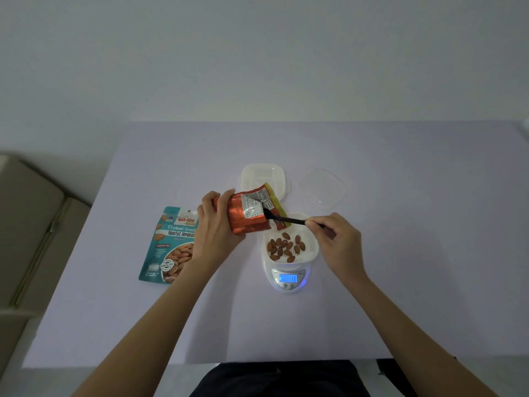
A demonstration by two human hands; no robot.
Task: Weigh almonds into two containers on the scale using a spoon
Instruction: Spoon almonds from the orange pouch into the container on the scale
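My left hand (213, 224) grips an orange foil almond bag (247, 214), tilted with its mouth to the right above the scale. My right hand (336, 239) pinches the handle of a black spoon (282, 218), whose bowl reaches into the bag's mouth. Below, a white container (307, 239) holding several almonds (284, 247) sits on a white scale (287, 277) with a lit blue display. A second white container (262, 174) stands behind, partly hidden by the bag.
A teal pouch of roasted almonds (170, 245) lies flat to the left of my left hand. A clear lid (322, 187) rests at the back right. The pale table (400, 282) ends near my body; a beige seat (25, 224) is at far left.
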